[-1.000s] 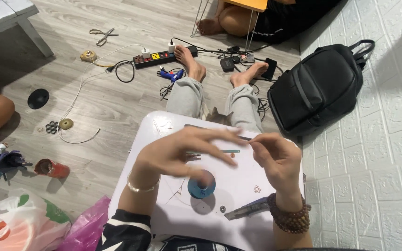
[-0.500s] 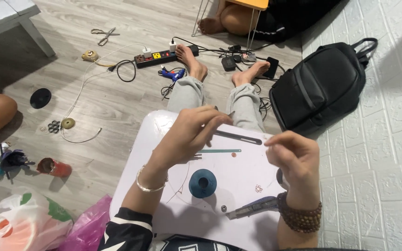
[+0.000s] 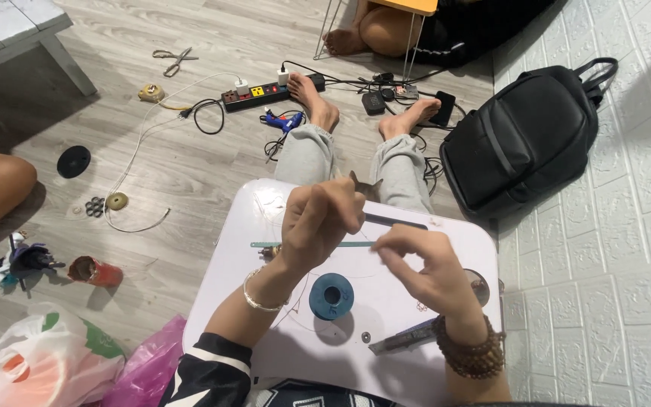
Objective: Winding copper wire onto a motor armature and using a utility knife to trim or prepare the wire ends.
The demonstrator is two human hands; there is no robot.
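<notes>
Pinching fine work above the white plastic lap table.
Left hand is now raised, closed; right hand pinches, contents too small to tell. Blue thread spool stays between the wrists.

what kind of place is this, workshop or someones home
Most likely a room at home used for craft work: the person sits on a wood-look floor at a small white lap table, with a power strip and black backpack nearby.
</notes>
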